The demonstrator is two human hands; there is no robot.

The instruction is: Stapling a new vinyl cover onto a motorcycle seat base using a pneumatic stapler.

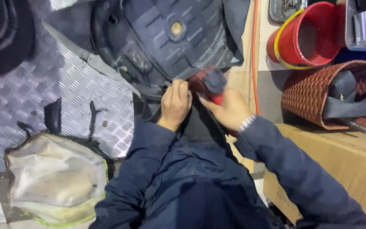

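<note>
Dark-blue sleeves (pixel 200 178) reach to frame centre.
Right hand (pixel 229 111) clamps a red power tool (pixel 208 85), likely heavy and rigid; left hand (pixel 175 104) closes on the black plastic panel (pixel 170 38).

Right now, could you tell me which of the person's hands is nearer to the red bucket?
The right hand, which grips the red power tool, lies nearer, below and left of the red bucket. The left hand rests farther left on the dark plastic panel.
</note>
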